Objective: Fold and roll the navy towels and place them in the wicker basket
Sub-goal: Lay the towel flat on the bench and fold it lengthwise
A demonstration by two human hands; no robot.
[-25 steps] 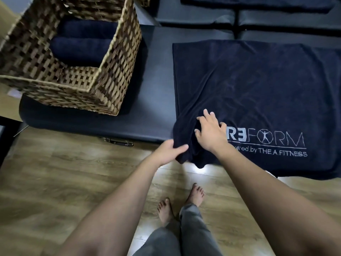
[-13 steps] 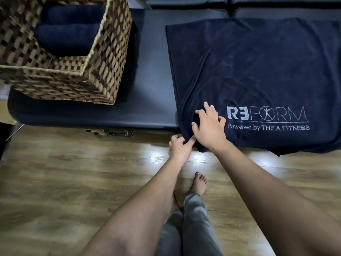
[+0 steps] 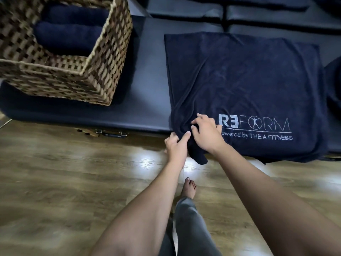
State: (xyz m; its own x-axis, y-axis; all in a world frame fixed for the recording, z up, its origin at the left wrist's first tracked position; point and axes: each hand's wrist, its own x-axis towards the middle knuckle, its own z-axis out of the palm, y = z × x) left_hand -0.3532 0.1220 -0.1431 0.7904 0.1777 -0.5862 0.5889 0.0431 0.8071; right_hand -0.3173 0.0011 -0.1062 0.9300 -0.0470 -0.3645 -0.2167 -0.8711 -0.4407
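Note:
A navy towel point(image 3: 243, 80) with a white REFORM logo lies spread flat on a dark padded bench point(image 3: 147, 100), its near edge hanging over the bench front. My left hand point(image 3: 176, 144) pinches the towel's near left corner at the bench edge. Just to its right, my right hand point(image 3: 207, 133) rests on the towel with curled fingers gathering the cloth. The wicker basket point(image 3: 103, 74) stands on the bench at the left, with two rolled navy towels point(image 3: 68, 36) inside.
Wooden floor point(image 3: 64, 182) lies in front of the bench, with my bare foot point(image 3: 189, 187) and grey trouser leg below my arms. More dark padded surfaces point(image 3: 276, 19) run behind the bench. Another dark cloth heap point(image 3: 335, 84) shows at the right edge.
My left hand has come in under the towel's near left corner and closed on it. My right hand's fingers have curled and bunched the cloth; the corner now hangs lower.

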